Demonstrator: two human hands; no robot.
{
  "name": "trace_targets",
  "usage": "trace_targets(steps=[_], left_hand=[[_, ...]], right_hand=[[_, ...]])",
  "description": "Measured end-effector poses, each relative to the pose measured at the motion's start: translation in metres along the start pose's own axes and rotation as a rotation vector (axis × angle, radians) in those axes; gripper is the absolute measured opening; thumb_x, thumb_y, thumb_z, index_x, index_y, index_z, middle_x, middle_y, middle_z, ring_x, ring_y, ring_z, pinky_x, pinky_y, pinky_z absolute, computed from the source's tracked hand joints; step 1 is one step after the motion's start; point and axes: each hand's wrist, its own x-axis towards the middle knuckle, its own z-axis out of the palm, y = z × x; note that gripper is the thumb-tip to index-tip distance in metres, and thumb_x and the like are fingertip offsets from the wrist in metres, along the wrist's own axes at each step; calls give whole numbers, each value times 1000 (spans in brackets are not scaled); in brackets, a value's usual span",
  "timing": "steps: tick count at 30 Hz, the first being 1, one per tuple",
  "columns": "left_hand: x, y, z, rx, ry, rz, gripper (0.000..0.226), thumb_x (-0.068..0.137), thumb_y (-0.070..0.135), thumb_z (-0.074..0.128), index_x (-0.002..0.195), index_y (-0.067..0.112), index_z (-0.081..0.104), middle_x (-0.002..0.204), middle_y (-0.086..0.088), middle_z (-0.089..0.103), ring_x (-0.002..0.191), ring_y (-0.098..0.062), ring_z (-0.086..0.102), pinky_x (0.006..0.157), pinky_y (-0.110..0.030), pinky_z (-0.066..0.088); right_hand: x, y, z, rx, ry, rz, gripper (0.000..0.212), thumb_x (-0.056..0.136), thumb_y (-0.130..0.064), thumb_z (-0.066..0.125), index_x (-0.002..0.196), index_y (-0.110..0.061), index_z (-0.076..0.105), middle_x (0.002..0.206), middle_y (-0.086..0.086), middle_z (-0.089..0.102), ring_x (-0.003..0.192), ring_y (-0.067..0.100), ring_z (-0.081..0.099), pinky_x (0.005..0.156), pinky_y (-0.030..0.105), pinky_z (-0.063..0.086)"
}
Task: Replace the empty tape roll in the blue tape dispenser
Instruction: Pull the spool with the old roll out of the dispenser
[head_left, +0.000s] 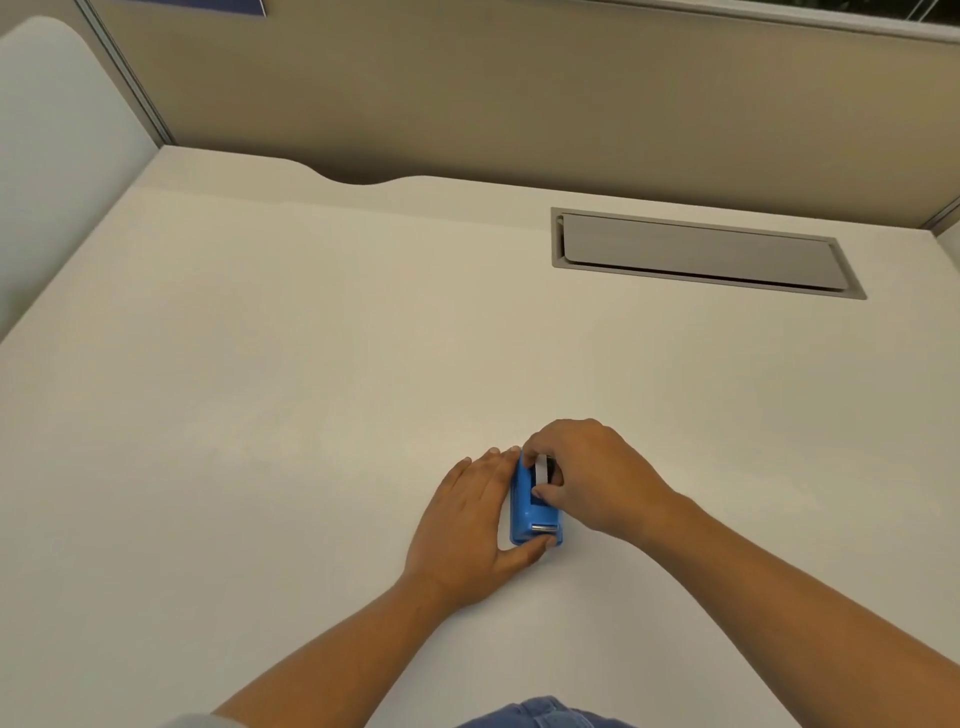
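Note:
A small blue tape dispenser (530, 514) lies on the white desk (311, 389), its metal cutter end toward me. My left hand (467, 525) cups its left side, fingers along the far end and thumb against the near end. My right hand (587, 473) reaches over from the right, thumb and fingers pinching a white tape roll (543, 469) that sits in the dispenser's slot. Most of the roll is hidden under my fingers.
A grey cable hatch (701, 254) is set into the desk at the back right. Beige partition walls (467, 88) close the desk at the back and a white panel (57, 156) stands at the left.

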Motion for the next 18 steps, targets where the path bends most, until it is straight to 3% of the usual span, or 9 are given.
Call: trace_targets(steps=[4, 9, 12, 18], left_hand=[[1, 0, 2, 18, 3, 10, 82, 82, 78, 36, 148, 33, 20, 149, 11, 43, 142, -7, 29, 119, -30, 18], [0, 0, 3, 15, 6, 15, 80, 82, 77, 37, 148, 34, 20, 146, 12, 44, 141, -7, 29, 119, -31, 19], [0, -1, 2, -17, 16, 2, 87, 79, 79, 40, 149, 33, 17, 150, 12, 41, 139, -6, 31, 118, -31, 21], [4, 1, -2, -21, 26, 32, 90, 67, 88, 52, 138, 36, 31, 135, 12, 50, 130, -8, 39, 112, -25, 20]], right_hand=[[0, -1, 0, -8, -7, -2, 21, 78, -21, 69, 97, -28, 65, 86, -11, 55, 77, 11, 50, 65, 22, 36], [2, -3, -2, -39, -41, -2, 20, 79, -21, 70, 99, -25, 65, 93, -3, 63, 83, 15, 56, 71, 28, 49], [2, -4, -2, -26, -43, -1, 21, 78, -21, 70, 97, -26, 65, 92, -4, 63, 81, 15, 55, 70, 28, 49], [1, -8, 3, -31, -80, -15, 21, 76, -22, 69, 95, -26, 62, 93, -4, 63, 84, 16, 54, 68, 27, 46]])
